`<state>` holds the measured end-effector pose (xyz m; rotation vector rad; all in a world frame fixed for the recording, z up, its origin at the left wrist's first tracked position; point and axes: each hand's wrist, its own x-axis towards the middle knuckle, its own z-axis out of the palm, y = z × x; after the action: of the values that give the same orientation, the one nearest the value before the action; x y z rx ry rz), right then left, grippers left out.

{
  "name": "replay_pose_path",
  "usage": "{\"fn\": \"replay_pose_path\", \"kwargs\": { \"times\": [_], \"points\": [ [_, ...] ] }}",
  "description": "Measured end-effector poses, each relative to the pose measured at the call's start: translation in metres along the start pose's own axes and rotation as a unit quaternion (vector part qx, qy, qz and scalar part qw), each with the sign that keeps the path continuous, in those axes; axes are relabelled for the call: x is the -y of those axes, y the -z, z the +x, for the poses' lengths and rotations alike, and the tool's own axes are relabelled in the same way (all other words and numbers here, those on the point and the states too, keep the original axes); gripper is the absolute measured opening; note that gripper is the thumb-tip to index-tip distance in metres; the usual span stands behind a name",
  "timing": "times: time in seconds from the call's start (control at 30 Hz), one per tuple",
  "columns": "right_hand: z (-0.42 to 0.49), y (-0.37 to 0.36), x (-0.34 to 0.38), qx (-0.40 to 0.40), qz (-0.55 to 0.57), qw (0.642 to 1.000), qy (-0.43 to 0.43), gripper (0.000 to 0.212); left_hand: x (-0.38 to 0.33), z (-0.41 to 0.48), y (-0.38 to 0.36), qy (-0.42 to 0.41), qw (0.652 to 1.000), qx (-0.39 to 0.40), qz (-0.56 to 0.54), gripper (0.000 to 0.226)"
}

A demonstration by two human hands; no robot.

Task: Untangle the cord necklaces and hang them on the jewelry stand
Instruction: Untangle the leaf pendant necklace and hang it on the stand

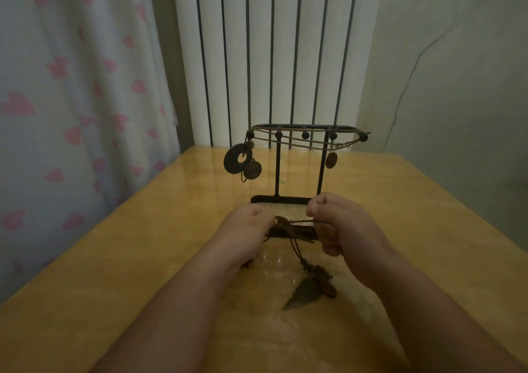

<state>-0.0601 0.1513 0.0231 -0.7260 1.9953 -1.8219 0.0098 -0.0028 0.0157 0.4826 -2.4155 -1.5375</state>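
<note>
From the head camera, the left hand [246, 230] at nine o'clock and the right hand [341, 225] at three pinch the knotted cord necklaces [295, 224] with curled fingers, the jewelry stand [276, 172] at twelve, their pendants [307, 291] on the table [414, 215] at six.

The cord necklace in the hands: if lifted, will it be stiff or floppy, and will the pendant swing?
Probably floppy: the cord necklace droops from the left hand and right hand. Its leaf pendant, resting on the table, looks heaviest, so it would likely swing.
</note>
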Motion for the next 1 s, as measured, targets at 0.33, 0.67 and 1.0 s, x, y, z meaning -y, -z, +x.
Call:
{"fn": "replay_pose_path", "kwargs": {
  "times": [0.33, 0.67, 1.0],
  "points": [
    [-0.003, -0.006, -0.009, -0.073, -0.209, 0.972, 0.082, 0.035, 0.0, 0.001, 0.002, -0.005, 1.0, -0.005, -0.028, 0.021],
    [-0.003, -0.009, -0.005, -0.058, -0.183, 0.981, 0.034, 0.01, 0.003, 0.009, 0.0, 0.046, 0.983, -0.115, -0.133, 0.02],
    [-0.005, -0.006, -0.004, -0.053, -0.169, 0.984, 0.016, 0.018, 0.001, 0.007, 0.005, 0.06, 0.964, -0.054, -0.255, 0.022]
  ]
}}
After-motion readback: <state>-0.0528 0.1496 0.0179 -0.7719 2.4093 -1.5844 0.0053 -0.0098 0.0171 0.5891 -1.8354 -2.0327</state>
